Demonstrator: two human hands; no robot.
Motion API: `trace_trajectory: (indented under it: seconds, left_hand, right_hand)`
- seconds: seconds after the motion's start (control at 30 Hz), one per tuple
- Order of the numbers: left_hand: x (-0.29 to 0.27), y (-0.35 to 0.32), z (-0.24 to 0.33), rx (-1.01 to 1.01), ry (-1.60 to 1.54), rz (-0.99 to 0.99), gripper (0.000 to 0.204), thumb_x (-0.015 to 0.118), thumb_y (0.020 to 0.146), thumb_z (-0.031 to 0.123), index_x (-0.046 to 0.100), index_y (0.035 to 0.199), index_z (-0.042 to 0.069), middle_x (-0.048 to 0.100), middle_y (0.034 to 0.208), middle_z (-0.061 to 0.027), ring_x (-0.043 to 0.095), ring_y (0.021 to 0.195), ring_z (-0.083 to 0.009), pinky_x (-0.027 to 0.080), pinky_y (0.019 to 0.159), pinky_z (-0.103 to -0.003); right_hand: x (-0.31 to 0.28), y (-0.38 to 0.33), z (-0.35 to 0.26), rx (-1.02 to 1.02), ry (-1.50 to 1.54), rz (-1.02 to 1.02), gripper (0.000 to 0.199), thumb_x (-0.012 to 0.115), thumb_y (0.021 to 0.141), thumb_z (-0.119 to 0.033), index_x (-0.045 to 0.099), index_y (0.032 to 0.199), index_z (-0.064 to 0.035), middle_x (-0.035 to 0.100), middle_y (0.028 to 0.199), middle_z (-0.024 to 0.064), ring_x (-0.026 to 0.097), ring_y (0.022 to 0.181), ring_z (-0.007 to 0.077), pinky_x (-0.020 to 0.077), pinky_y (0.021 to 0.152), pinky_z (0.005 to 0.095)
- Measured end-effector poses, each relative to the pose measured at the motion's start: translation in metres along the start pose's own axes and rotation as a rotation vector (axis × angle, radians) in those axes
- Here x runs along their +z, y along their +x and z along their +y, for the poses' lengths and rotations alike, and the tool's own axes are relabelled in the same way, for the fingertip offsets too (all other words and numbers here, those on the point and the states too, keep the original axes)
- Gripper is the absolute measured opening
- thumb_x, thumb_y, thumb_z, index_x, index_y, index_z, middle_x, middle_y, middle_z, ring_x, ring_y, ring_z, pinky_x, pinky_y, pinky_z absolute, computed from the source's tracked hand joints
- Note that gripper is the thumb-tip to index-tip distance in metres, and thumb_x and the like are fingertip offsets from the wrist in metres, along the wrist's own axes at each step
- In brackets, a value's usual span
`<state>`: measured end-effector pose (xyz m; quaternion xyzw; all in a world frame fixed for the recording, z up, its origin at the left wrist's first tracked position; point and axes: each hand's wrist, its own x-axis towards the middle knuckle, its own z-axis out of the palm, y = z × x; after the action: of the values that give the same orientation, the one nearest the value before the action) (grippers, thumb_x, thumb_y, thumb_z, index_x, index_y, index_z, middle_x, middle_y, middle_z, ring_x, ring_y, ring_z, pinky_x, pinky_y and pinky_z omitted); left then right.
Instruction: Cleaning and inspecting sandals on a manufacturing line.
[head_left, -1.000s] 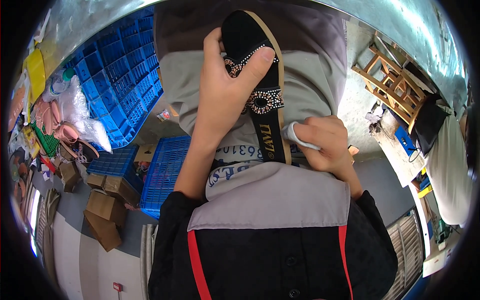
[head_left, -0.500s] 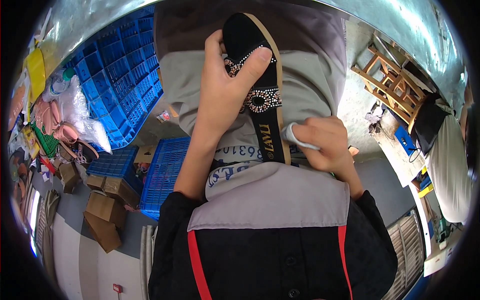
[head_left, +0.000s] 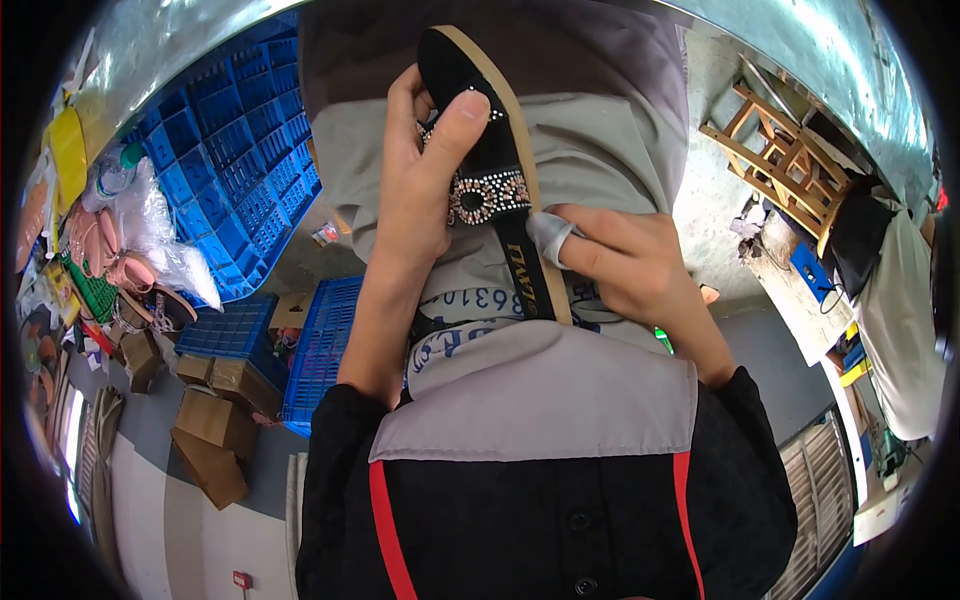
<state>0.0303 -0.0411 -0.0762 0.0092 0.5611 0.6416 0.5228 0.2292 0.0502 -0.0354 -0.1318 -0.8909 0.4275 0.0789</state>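
A black sandal [head_left: 505, 150] with rhinestone-studded straps and a tan sole edge lies over my lap, toe pointing away from me. My left hand [head_left: 425, 165] grips its front part, thumb pressed on the upper strap and fingers round the left side. In my right hand [head_left: 625, 255] is a pale grey cloth [head_left: 550, 236], wrapped over the fingertips. The cloth touches the sandal's right sole edge, just below the lower jewelled strap. The heel end is partly hidden by the grey apron [head_left: 540, 400].
Blue plastic crates [head_left: 225, 150] stand at the left, with cardboard boxes [head_left: 215, 425] below them. Pink sandals [head_left: 95, 240] and clear plastic bags [head_left: 155, 220] pile up at the far left. A wooden stool [head_left: 780, 160] is at the right, and a shiny metallic surface [head_left: 800, 50] curves along the top.
The sandal and my left hand have shifted a little left, with the sole edge tilted more into view. My right hand has moved the cloth up and left along the edge.
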Motion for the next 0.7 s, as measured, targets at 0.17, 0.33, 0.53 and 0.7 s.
trace_trajectory:
  seconds: [0.17, 0.33, 0.53, 0.7]
  left_hand:
    - [-0.009, 0.002, -0.004, -0.020, -0.094, 0.011, 0.069, 0.073, 0.095, 0.030, 0.040, 0.144, -0.005, 0.058, 0.119, -0.0098, 0.062, 0.103, -0.0137, 0.054, 0.086, -0.028]
    - [-0.006, 0.006, -0.008, -0.021, -0.090, -0.020, 0.073, 0.067, 0.092, 0.041, 0.040, 0.146, -0.001, 0.059, 0.110, -0.0086, 0.064, 0.090, -0.0175, 0.059, 0.074, -0.034]
    - [-0.015, 0.013, -0.017, -0.044, -0.201, -0.090, 0.075, 0.066, 0.092, 0.042, 0.037, 0.147, -0.001, 0.056, 0.108, -0.0106, 0.062, 0.089, -0.0205, 0.058, 0.072, -0.038]
    - [-0.012, 0.015, -0.017, -0.031, -0.142, -0.117, 0.076, 0.066, 0.092, 0.043, 0.037, 0.146, -0.002, 0.056, 0.109, -0.0110, 0.062, 0.088, -0.0207, 0.058, 0.072, -0.037]
  right_hand:
    - [0.000, -0.020, 0.009, -0.015, 0.208, -0.085, 0.032, 0.064, 0.075, -0.001, 0.077, 0.104, -0.0048, 0.074, 0.096, 0.0108, 0.071, 0.067, 0.0241, 0.0538, 0.054, 0.0315]
    - [0.003, 0.004, 0.031, -0.111, 0.279, -0.019, 0.030, 0.063, 0.074, 0.000, 0.080, 0.098, -0.0050, 0.074, 0.092, 0.0102, 0.070, 0.064, 0.0242, 0.0539, 0.054, 0.0317]
    - [0.006, 0.009, 0.036, -0.135, 0.358, -0.042, 0.029, 0.064, 0.074, -0.001, 0.080, 0.098, -0.0057, 0.074, 0.090, 0.0096, 0.070, 0.063, 0.0237, 0.0539, 0.053, 0.0316]
    - [-0.010, 0.001, 0.034, -0.182, 0.512, -0.182, 0.031, 0.065, 0.073, -0.002, 0.081, 0.099, -0.0073, 0.073, 0.089, 0.0094, 0.070, 0.064, 0.0240, 0.0538, 0.053, 0.0318]
